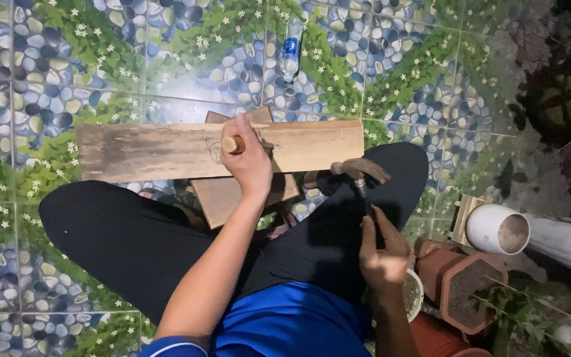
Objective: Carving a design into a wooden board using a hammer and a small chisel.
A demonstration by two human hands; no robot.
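A long wooden plank (153, 151) lies across my knees, resting on a smaller wooden board (223, 198) beneath it. My left hand (251, 158) is shut on a wooden-handled tool (233, 144), held upright with its tip on the plank near pencil marks. My right hand (381, 250) grips the dark handle of a claw hammer (359, 169), whose rusty head hovers above my right knee, just right of and below the plank's end. I sit cross-legged in black trousers and a blue shirt.
The floor is tiled with a pebble-and-leaf pattern (47, 79). A plastic water bottle (291, 47) lies beyond the plank. At right stand a white pipe (497, 228), hexagonal terracotta pots (464, 281) and plants.
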